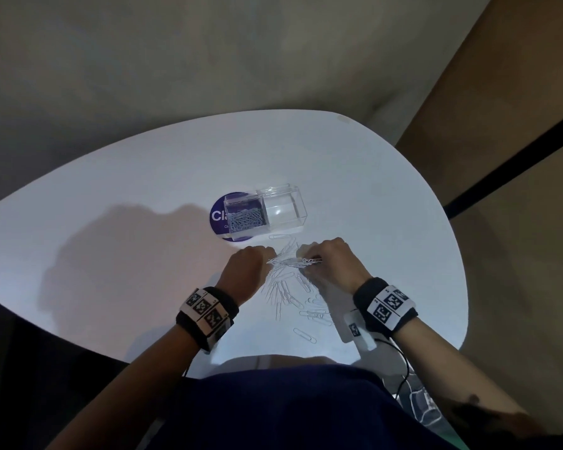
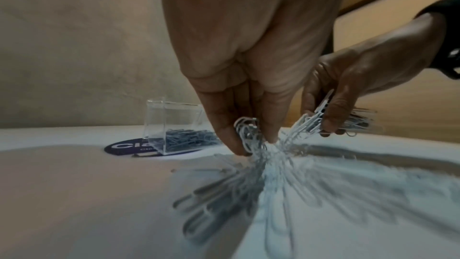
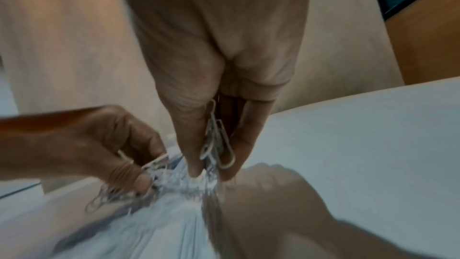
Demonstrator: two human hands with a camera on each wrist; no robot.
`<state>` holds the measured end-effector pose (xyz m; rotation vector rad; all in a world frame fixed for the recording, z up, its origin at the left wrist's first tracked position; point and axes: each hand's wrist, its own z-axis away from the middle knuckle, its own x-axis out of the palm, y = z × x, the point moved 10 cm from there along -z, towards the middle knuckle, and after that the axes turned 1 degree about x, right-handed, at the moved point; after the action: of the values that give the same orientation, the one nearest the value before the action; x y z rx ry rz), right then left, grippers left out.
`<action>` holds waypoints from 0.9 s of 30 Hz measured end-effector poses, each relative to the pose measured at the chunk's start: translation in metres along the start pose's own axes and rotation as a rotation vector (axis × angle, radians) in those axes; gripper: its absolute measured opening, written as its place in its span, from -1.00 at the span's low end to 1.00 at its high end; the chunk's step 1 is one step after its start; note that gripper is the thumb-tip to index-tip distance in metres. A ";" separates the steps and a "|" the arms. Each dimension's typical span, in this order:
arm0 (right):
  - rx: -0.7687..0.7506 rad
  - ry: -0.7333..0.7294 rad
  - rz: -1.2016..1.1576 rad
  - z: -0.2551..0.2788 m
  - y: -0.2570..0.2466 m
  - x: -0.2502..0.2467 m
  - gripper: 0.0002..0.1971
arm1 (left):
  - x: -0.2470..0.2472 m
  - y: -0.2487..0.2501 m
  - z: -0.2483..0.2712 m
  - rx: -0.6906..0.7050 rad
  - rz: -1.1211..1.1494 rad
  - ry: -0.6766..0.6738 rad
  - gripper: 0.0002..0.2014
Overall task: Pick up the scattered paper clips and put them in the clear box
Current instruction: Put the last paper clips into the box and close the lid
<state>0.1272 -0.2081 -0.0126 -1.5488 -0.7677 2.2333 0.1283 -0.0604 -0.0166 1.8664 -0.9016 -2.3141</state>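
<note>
Silver paper clips (image 1: 286,292) lie scattered on the white table (image 1: 111,248) between my wrists. My left hand (image 1: 252,264) pinches a bunch of clips (image 2: 248,135) at the heap's far end, fingertips on the table. Close beside it, my right hand (image 1: 325,261) grips another bunch (image 3: 216,145) between thumb and fingers. The clear box (image 1: 264,211) stands open just beyond both hands, with several clips in its left half (image 2: 184,139). The wrist views are blurred near the table.
The box sits partly on a round dark blue sticker (image 1: 220,216) with white letters. The table edge curves close to my body (image 1: 273,362). A cable (image 1: 400,362) runs off my right wrist. Floor and a wooden panel (image 1: 517,108) lie beyond.
</note>
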 end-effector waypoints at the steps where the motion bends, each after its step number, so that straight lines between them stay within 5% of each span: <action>1: 0.005 -0.010 0.002 -0.001 -0.002 -0.009 -0.93 | -0.002 -0.003 -0.001 -0.014 0.017 0.001 -0.85; 8: -0.008 -0.053 0.015 -0.026 -0.023 -0.061 -0.87 | -0.012 -0.005 -0.003 -0.094 0.112 -0.069 -0.92; 11: -0.033 0.015 -0.011 -0.046 -0.035 -0.080 -0.90 | -0.026 -0.001 -0.004 -0.094 0.141 -0.017 -0.64; 13: -0.037 0.046 -0.028 -0.064 -0.041 -0.083 -0.86 | -0.032 0.002 -0.005 -0.095 0.166 -0.008 -0.72; 15: -0.051 0.055 -0.038 -0.081 -0.048 -0.080 -0.83 | -0.037 0.003 -0.006 -0.094 0.191 -0.010 -0.92; 21: -0.044 0.094 -0.023 -0.120 -0.055 -0.059 -0.87 | -0.045 0.010 -0.004 -0.060 0.187 0.030 -0.48; 27: -0.031 -0.055 0.192 -0.126 -0.052 -0.024 -0.76 | -0.047 0.004 -0.005 -0.100 0.219 0.046 -0.65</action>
<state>0.2506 -0.1485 0.0024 -1.6446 -0.6977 2.4196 0.1447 -0.0486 0.0260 1.6819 -0.9157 -2.1379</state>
